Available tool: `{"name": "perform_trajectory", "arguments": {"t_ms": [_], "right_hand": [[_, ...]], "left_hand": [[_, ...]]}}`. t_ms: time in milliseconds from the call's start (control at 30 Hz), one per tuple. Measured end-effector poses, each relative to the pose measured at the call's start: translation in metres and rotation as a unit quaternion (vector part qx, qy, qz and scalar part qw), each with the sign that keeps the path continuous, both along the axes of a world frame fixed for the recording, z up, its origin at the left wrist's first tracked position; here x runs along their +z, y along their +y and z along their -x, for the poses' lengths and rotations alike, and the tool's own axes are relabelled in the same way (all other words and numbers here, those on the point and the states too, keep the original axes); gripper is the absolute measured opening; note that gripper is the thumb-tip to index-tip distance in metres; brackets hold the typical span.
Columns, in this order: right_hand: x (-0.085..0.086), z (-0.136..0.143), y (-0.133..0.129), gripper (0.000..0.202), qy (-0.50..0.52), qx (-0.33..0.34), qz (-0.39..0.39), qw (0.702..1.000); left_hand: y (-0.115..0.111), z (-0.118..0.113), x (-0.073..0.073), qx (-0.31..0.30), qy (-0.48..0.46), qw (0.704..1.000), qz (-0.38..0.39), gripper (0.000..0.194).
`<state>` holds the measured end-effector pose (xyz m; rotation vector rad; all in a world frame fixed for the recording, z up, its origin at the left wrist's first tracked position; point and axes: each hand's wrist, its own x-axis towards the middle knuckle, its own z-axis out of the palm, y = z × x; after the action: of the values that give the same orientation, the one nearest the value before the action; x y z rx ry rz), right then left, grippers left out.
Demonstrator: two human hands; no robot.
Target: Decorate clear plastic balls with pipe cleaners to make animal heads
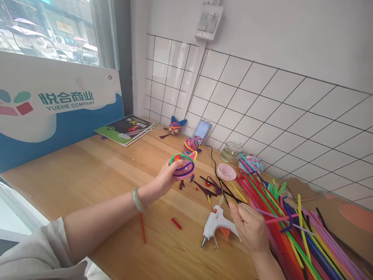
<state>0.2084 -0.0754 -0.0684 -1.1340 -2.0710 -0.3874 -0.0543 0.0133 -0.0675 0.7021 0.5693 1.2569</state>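
Note:
My left hand (164, 177) is closed around a round, clear ornament (186, 170) trimmed with green, purple and pink strips and a pink-yellow pointed ear, held above the table. Over on the right, my right hand (250, 225) is closed in a pinch on a thin black strip (223, 194) that rises from its fingertips. Just left of that hand, a white glue gun (217, 221) rests on its stand, nozzle pointing down. Short dark and red scraps (208, 186) lie between the two hands.
Many coloured pipe cleaners (288, 229) cover the right side. Behind stand a pink bowl (226, 172), a glass jar (230, 151), two striped ornaments (175, 127) and a phone (201, 131). Booklets (125, 130) lie at the back left. A red stick (176, 223) lies in front.

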Motion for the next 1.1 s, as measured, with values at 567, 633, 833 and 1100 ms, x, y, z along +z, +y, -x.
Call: {"name": "perform_trajectory", "arguments": {"t_ms": [567,633,833,1100], "right_hand": [[-0.001,-0.0044,0.0003,0.041,-0.008,0.007,-0.004,1.0],[-0.0014,-0.0057,0.0002,0.041,-0.008,0.007,-0.002,1.0],[-0.0034,-0.0084,-0.0002,0.04,-0.011,0.008,0.0,1.0],[-0.0045,-0.009,0.0004,0.041,-0.008,0.003,-0.003,1.0]], "left_hand": [[-0.0017,-0.0021,0.0008,0.0,0.011,1.0,-0.015,0.038],[-0.0018,-0.0023,0.0003,-0.004,0.016,1.0,-0.013,0.039],[-0.0015,-0.002,-0.0033,-0.01,0.028,0.999,-0.026,0.039],[0.0006,-0.0022,-0.0032,0.024,0.081,0.994,-0.069,0.045]]}}
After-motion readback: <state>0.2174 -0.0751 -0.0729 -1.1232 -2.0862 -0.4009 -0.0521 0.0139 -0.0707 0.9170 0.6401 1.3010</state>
